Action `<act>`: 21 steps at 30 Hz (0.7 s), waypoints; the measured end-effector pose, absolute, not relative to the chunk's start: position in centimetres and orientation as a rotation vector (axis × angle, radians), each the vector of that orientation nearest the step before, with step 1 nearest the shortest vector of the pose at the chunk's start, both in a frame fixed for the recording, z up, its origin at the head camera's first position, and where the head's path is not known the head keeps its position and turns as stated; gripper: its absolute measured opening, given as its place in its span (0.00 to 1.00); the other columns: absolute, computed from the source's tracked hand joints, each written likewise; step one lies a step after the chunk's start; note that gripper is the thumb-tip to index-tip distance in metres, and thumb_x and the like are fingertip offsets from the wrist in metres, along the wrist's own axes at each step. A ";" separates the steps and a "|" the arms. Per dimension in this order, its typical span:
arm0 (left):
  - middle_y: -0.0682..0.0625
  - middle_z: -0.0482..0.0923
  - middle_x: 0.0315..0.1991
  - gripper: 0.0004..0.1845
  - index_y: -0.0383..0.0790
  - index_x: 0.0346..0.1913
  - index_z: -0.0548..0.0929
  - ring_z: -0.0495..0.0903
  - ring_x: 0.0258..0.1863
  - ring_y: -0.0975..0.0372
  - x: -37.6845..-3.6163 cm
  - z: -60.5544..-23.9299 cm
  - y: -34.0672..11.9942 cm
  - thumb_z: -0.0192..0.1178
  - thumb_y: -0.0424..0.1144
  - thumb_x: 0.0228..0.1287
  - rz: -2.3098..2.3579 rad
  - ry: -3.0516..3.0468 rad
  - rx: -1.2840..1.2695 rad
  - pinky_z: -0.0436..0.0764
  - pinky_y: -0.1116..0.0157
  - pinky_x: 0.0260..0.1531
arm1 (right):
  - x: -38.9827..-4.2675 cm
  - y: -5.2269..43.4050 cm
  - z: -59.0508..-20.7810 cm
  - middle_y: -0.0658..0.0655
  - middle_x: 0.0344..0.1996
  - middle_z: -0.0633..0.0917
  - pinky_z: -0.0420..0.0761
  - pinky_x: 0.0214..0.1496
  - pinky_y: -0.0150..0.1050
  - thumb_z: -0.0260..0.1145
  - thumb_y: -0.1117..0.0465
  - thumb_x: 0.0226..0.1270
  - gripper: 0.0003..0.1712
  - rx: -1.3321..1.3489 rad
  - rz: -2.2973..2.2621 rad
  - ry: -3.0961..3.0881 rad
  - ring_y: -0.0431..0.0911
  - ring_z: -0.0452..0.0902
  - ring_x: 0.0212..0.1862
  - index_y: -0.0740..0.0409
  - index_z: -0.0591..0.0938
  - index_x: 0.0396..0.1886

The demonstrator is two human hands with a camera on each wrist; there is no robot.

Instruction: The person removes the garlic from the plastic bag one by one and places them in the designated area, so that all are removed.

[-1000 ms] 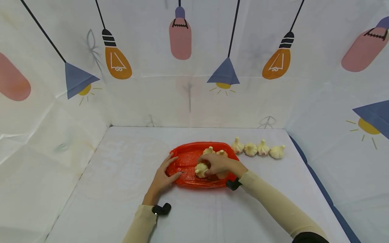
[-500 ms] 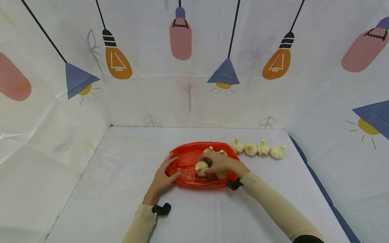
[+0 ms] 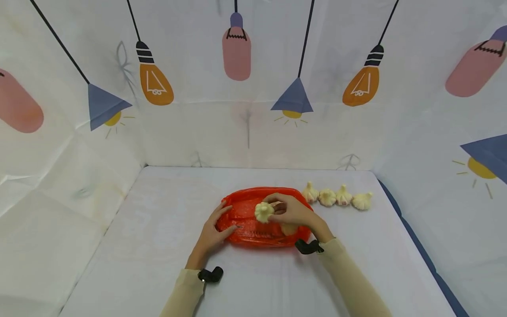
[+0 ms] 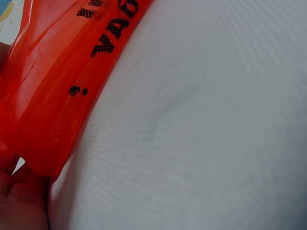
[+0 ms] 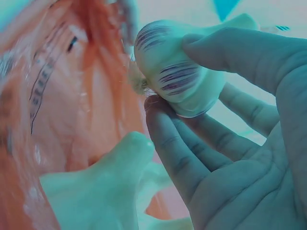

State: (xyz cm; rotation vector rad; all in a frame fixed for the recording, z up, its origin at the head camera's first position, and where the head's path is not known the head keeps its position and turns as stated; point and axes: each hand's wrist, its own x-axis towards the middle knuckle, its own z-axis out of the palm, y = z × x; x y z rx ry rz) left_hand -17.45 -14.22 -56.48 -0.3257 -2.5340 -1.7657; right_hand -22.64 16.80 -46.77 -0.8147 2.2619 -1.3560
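Observation:
A red plastic bag (image 3: 245, 233) with black print lies spread like a shallow basin on the white table. Over its middle, my right hand (image 3: 291, 210) pinches a garlic bulb (image 3: 263, 213) between thumb and fingers. The right wrist view shows the held garlic bulb (image 5: 168, 67) with purple streaks, raised above pale garlic (image 5: 110, 187) inside the bag. Another bulb (image 3: 289, 229) sits in the bag below my right wrist; my hand hides the bulbs behind it. My left hand (image 3: 210, 231) rests against the bag's left rim, fingers spread.
Several garlic bulbs (image 3: 343, 195) stand in a row on the table to the right of the bag. A white cloth (image 3: 249, 127) printed with lamps hangs behind and at the sides. White tabletop (image 3: 170, 207) extends left of the bag.
My right hand has lifted the garlic bulb up from the bag's bottom, its wrist turning slightly. My left hand has stayed at the bag's left rim.

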 end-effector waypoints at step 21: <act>0.47 0.57 0.82 0.36 0.41 0.73 0.74 0.52 0.82 0.46 -17.3 -56.4 -14.4 0.72 0.43 0.63 -1.814 -2.487 -0.335 0.53 0.38 0.78 | -19.3 19.8 -45.3 0.60 0.66 0.78 0.86 0.53 0.35 0.76 0.60 0.65 0.32 -0.499 -1.744 2.364 0.55 0.83 0.58 0.51 0.76 0.67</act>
